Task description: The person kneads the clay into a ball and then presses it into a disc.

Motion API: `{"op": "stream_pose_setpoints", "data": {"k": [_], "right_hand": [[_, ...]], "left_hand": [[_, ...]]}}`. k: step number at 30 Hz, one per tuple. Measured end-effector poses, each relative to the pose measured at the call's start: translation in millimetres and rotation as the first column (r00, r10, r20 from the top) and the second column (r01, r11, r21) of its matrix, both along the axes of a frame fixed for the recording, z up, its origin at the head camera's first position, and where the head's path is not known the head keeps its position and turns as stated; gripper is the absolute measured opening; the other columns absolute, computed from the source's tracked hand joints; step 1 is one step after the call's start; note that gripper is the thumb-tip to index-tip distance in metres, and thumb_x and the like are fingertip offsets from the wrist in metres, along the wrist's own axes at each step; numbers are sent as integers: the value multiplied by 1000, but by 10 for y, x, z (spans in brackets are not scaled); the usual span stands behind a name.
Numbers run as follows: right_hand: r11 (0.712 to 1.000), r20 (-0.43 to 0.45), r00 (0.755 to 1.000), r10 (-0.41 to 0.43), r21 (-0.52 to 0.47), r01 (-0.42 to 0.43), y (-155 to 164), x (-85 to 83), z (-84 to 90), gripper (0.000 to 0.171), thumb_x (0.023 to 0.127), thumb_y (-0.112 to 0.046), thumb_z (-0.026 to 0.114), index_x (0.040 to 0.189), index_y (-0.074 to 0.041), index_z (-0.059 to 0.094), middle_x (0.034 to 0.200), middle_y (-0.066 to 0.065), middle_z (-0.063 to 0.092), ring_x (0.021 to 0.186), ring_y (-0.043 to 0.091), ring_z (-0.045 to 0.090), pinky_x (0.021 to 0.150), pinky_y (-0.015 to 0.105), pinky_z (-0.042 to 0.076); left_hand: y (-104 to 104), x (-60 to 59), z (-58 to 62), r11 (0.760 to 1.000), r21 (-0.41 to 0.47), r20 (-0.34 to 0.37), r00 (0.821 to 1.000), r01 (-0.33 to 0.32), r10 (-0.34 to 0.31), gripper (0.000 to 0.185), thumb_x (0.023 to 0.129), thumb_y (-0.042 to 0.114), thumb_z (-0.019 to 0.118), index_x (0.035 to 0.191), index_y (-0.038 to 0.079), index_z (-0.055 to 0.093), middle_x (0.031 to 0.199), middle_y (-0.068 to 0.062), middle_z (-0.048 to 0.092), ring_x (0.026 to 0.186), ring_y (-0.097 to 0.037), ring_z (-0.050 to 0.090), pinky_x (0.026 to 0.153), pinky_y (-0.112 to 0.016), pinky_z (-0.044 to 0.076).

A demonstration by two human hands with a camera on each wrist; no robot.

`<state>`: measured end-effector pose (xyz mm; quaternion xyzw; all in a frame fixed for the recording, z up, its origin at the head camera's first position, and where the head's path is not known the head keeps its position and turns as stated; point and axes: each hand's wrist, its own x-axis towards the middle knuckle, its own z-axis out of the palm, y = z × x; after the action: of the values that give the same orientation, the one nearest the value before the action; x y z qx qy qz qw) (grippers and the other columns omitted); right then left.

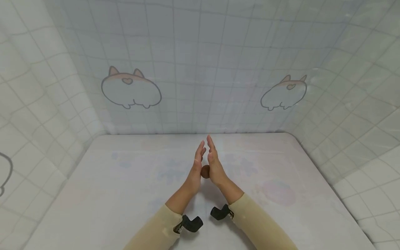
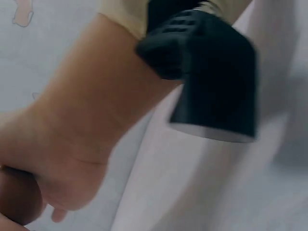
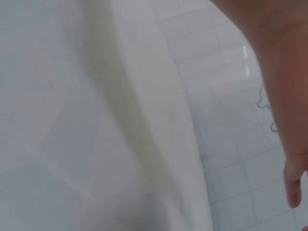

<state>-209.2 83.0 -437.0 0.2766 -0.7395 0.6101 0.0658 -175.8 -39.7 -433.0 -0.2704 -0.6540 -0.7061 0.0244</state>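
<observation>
A small brown ball (image 1: 205, 172) sits between the heels of two facing palms, above the middle of the table. On its left side is my left hand (image 1: 195, 173), and on its right side my right hand (image 1: 216, 169). Both hands have straight fingers pointing forward, and their fingertips lean close together. In the left wrist view the brown ball (image 2: 19, 196) shows at the lower left corner, against the palm of the left hand (image 2: 72, 168). The right wrist view catches only part of the right hand (image 3: 296, 120) at its edge; the ball is out of sight there.
A pale table (image 1: 125, 194) with faint printed patterns lies under the hands. White grid-patterned sheets (image 1: 197, 80) with drawn animals enclose it at the back and both sides. Black wrist mounts (image 1: 192, 224) stick out inward from the beige sleeves (image 1: 159, 229).
</observation>
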Motion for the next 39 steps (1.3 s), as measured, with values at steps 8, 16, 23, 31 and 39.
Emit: {"op": "stream_pose_setpoints", "data": {"k": [8,16,23,31,39], "right_hand": [[999,-30,999,33,34,-32,-57,74,-44,92,94,-80,12,162,-19,-2,168,7,2,152,31,7,115,64,11],[995,-172,980,97,38,-92,-119,242,21,90,99,-72,9,161,-9,-4,167,9,1,152,29,6,120,51,11],[997,-270,961,56,-28,-66,-94,289,129,87,102,-66,9,159,-1,-4,165,21,6,151,37,10,121,42,13],[998,-187,982,-26,-55,16,-30,208,209,88,99,-73,11,161,-12,-4,167,13,8,152,32,11,117,60,13],[995,-153,983,-98,-43,93,44,46,173,87,99,-73,14,162,-15,-2,167,5,8,152,26,12,118,54,13]], "left_hand": [[-34,-60,118,994,37,-26,994,-105,106,90,94,80,10,162,22,2,167,-6,6,152,-29,7,113,-69,5],[-65,-146,146,979,-50,16,980,-200,201,84,94,79,5,162,30,3,166,-5,10,152,-27,11,109,-74,10],[-40,-170,-35,980,-142,43,989,-137,144,85,96,74,3,162,22,1,168,-4,0,152,-29,4,115,-67,10],[-10,-46,-81,969,-234,42,995,-79,92,89,93,79,4,162,23,2,168,-4,-2,152,-33,7,110,-72,13],[-12,53,-49,986,-157,69,996,64,-53,77,100,68,2,162,22,2,168,-5,0,152,-33,9,111,-72,9]]}}
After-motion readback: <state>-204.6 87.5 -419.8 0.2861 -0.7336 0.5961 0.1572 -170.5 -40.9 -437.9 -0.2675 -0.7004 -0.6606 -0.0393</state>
